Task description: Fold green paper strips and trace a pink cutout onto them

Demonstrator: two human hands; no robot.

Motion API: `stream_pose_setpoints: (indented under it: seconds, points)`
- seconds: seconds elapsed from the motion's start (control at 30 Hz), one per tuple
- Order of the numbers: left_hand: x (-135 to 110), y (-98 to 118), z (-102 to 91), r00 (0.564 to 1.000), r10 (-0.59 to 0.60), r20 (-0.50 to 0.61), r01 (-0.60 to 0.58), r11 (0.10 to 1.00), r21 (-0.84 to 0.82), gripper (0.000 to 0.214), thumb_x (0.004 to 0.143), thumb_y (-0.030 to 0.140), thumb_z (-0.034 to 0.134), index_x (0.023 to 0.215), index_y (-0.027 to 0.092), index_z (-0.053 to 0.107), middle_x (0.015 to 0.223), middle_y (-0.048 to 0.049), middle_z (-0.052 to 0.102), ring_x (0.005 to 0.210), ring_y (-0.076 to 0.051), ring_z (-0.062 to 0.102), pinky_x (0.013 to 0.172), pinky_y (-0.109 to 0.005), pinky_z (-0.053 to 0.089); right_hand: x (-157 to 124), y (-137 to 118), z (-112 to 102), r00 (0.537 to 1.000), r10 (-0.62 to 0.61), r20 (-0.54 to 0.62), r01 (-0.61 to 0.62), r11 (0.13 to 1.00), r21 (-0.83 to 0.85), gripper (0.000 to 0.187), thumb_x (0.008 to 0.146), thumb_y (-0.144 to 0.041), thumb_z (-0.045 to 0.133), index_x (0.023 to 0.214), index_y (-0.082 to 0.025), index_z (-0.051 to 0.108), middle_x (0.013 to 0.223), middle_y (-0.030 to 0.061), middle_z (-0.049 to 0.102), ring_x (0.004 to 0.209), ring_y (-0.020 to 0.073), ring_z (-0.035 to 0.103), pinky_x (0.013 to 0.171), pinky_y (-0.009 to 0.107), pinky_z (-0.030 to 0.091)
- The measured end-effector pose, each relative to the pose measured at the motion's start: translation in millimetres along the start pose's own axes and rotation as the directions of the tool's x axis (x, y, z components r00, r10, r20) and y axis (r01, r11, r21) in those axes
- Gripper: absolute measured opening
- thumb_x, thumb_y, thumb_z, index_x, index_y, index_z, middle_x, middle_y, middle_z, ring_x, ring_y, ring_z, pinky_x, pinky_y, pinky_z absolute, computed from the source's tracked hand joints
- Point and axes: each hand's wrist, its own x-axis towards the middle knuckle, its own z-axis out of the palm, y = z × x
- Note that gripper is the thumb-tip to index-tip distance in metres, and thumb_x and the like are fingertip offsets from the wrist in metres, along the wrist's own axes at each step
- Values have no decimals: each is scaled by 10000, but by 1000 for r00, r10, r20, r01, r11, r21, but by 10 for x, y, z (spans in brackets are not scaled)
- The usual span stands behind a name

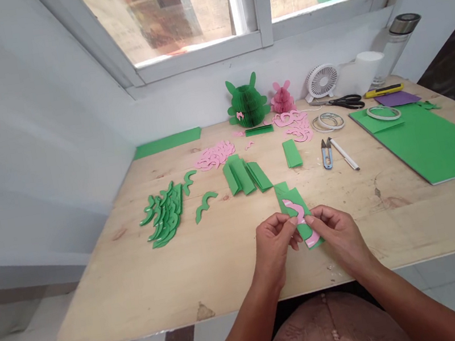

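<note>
1. Along the back edge of the table (116,286) stand a green honeycomb figure (247,107) and a smaller pink honeycomb figure (282,99); farther right are a white fan (323,81) and black scissors (346,101).
2. In the back left corner lies a long green sheet (168,142). Nearer the left edge is a pile of green wavy cutouts (166,217), with two loose ones just beside it.
3. Pink cutouts (215,155) lie heaped between that pile and the green figure.
4. By the right edge a large green board (431,147) carries a tape roll (384,119); snips (327,154) and a white pen (344,153) lie left of it.
5. Closest in front of the hands, toward the back edge, are folded green papers (243,176) and a smaller green slip (281,188), partly covered.
6. Near the middle of the front edge, the left grip (275,238) and right grip (336,228) are both closed, pinching a green strip (296,194) from opposite sides.
7. A pink wavy piece (300,211) lies lengthwise on that strip, its middle between the two thumbs, its ends showing beyond and below them.
</note>
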Motion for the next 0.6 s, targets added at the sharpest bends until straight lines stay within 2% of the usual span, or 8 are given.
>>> stream_pose_setpoints:
  seconds: [0.13,0.27,0.6]
  points:
    - [-10,26,0,1000,14,-10,-14,1000,-14,249,653,363,727,692,147,610,502,19,561,460,-87,483,454,-199,372,-23,-19,7,1000,11,0,-11,1000,-9,303,696,-467,744,710,-172,675,641,6,643,591,126,524,531,223,413]
    - [17,64,5,996,74,-41,-76,997,-31,244,674,365,717,735,144,634,528,17,571,473,-84,479,463,-200,374,-44,-13,3,1000,13,10,-12,1000,-25,309,700,-473,740,714,-171,677,662,13,646,599,129,520,535,226,413]
    - [44,107,40,987,111,-113,-118,992,-54,227,674,347,711,634,150,606,506,25,545,457,-72,440,460,-198,344,-57,36,-10,999,32,23,-31,999,-36,303,705,-466,740,735,-169,687,659,7,623,600,119,496,524,214,405]
